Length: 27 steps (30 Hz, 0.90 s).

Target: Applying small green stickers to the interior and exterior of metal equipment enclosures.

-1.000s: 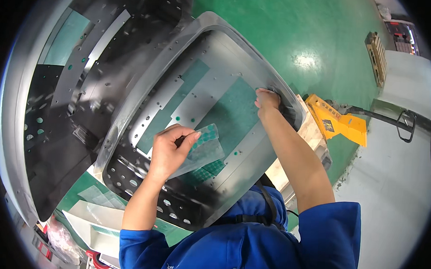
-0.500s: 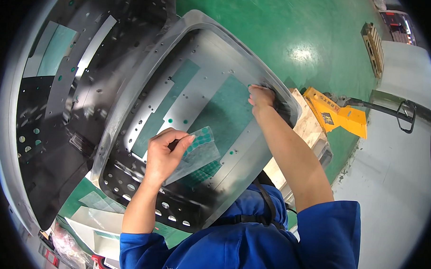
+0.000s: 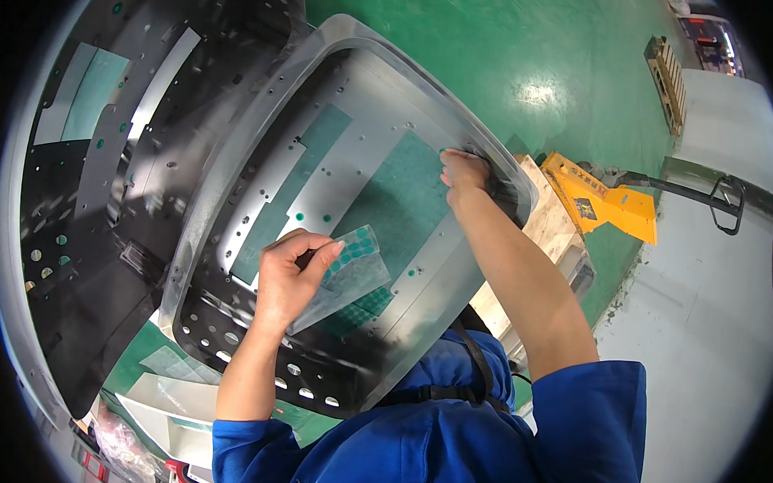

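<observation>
Between thumb and fingers, my left hand [image 3: 287,272] pinches a translucent sheet of round green stickers [image 3: 353,270], held over the inside of a large grey metal housing [image 3: 354,189]. Toward the far right inner side of that housing, my right hand [image 3: 466,170] has its fingers curled and pressed together against the metal. A speck of green shows at its fingertips; what they hold, if anything, is too small to make out. Two green dots [image 3: 312,217] sit on the panel beyond my left hand. Another sheet of green dots [image 3: 374,301] lies inside, partly behind the held one.
A tall black perforated metal part [image 3: 185,149] stands along the left. Right of the housing are a wooden board [image 3: 545,217] and a yellow pallet truck [image 3: 605,198]. At lower left are a white bin [image 3: 172,409] and clear plastic wrap [image 3: 124,445]. A pallet [image 3: 667,85] lies far right.
The view has shifted slightly. Both hands keep nearly the same places, the left still with the sticker sheet and the right still at the inner side of the housing.
</observation>
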Each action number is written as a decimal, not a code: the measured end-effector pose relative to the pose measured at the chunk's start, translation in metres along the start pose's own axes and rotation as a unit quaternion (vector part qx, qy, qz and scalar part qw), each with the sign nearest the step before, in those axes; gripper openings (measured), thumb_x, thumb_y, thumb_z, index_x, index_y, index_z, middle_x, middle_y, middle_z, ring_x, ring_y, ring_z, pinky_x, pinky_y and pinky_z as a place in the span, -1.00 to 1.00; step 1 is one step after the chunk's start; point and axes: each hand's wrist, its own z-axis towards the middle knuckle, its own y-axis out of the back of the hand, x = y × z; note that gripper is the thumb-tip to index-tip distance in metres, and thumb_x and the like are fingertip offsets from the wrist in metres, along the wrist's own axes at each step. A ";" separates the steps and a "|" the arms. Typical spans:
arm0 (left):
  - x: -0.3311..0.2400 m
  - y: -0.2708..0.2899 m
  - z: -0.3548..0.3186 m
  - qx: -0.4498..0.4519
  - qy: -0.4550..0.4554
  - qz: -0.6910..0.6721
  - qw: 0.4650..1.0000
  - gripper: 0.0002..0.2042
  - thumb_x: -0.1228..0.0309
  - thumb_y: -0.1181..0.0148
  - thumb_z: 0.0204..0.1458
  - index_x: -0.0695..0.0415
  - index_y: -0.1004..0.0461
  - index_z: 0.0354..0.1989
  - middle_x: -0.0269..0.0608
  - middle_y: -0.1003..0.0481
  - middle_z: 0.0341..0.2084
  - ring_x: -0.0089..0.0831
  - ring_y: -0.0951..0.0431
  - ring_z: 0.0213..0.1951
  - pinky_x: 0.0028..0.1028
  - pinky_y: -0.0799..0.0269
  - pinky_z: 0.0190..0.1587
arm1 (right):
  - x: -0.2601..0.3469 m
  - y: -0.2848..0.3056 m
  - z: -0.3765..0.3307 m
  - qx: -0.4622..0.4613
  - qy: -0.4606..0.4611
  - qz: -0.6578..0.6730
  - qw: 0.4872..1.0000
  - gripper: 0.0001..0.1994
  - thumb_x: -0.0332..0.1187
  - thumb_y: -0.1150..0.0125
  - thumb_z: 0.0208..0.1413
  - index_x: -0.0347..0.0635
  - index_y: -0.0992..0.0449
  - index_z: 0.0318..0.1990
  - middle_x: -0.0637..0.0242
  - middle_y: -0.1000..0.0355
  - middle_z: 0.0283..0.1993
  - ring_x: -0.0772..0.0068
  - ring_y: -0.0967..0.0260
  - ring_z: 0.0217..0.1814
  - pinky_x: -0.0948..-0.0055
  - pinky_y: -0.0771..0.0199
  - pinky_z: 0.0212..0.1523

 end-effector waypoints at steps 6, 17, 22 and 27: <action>0.000 0.000 0.000 -0.002 0.008 -0.001 1.000 -0.90 0.51 -0.22 -0.14 0.29 -0.47 -0.52 -0.27 -0.42 -0.66 -0.60 -0.37 -0.59 -0.63 -0.25 -0.52 | -0.015 -0.006 0.013 -0.076 0.060 -0.061 0.993 -0.92 -0.43 -0.17 -0.25 -0.13 -0.55 -0.51 0.31 -0.48 -0.45 0.43 -0.42 -0.41 0.49 -0.41 -0.34; 0.000 0.000 0.001 0.002 -0.001 0.001 1.000 -0.92 0.53 -0.22 -0.15 0.28 -0.48 -0.51 -0.27 -0.43 -0.65 -0.59 -0.38 -0.58 -0.62 -0.26 -0.50 | -0.021 -0.018 0.011 -0.178 0.095 -0.026 0.979 -0.82 -0.50 -0.24 -0.24 -0.20 -0.50 -0.38 0.45 -0.38 -0.56 0.59 -0.28 -0.58 0.59 -0.30 -0.56; 0.000 0.006 0.001 -0.021 0.025 -0.004 0.999 -0.91 0.51 -0.22 -0.14 0.28 -0.47 -0.51 -0.28 -0.43 -0.63 -0.60 -0.37 -0.57 -0.63 -0.25 -0.49 | -0.019 -0.013 -0.022 -0.131 0.188 -0.175 0.958 -0.63 -0.53 -0.17 -0.22 -0.23 -0.36 -0.13 0.31 -0.37 -0.35 0.41 -0.30 -0.31 0.46 -0.33 -0.29; -0.008 0.032 -0.007 -0.107 0.030 -0.049 0.993 -0.90 0.50 -0.23 -0.14 0.27 -0.48 -0.50 -0.36 -0.43 -0.61 -0.67 -0.34 -0.53 -0.68 -0.22 -0.45 | -0.007 -0.013 -0.053 -0.020 0.265 -0.502 0.823 -0.44 -0.50 -0.06 -0.16 -0.37 -0.10 0.09 0.03 -0.15 0.01 0.12 -0.09 0.07 0.31 -0.10 0.08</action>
